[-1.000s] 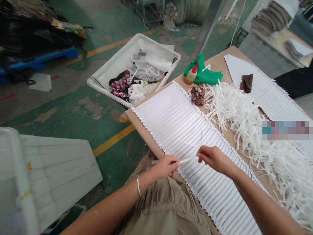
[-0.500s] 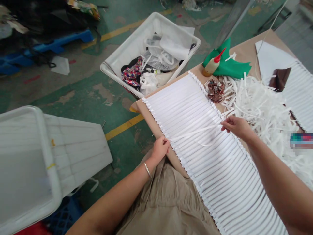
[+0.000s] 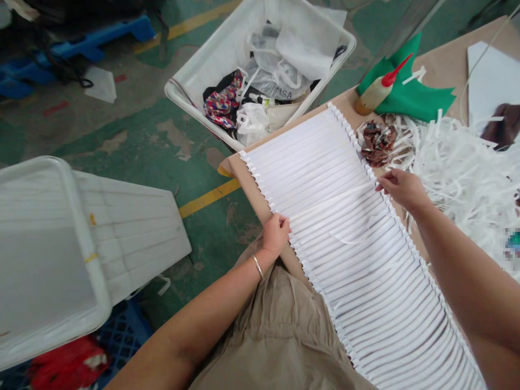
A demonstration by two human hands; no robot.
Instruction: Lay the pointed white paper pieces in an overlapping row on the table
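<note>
1. Viewing from the head camera, we see a pleated white panel [image 3: 337, 238] lying slantwise across a kraft-paper table top [image 3: 442, 62], from centre frame to lower right.
2. Our left hand [image 3: 276, 235] — a bangle [image 3: 257, 267] at its wrist — rests on the panel's near edge, fingers curled; whether they pinch anything, we cannot tell.
3. Our right hand [image 3: 402, 189] lies at the far edge, fingertips drawn together at the end of a loose white strip [image 3: 333, 203] crossing the pleats; whether they hold it, we cannot tell.
4. Upper right: shredded white strips [image 3: 459, 173], a crumpled brown scrap [image 3: 377, 143] and a red-nozzled glue bottle [image 3: 376, 92] on green cloth [image 3: 422, 97].
5. Top centre: a white plastic bin [image 3: 195, 89] of bags.
</note>
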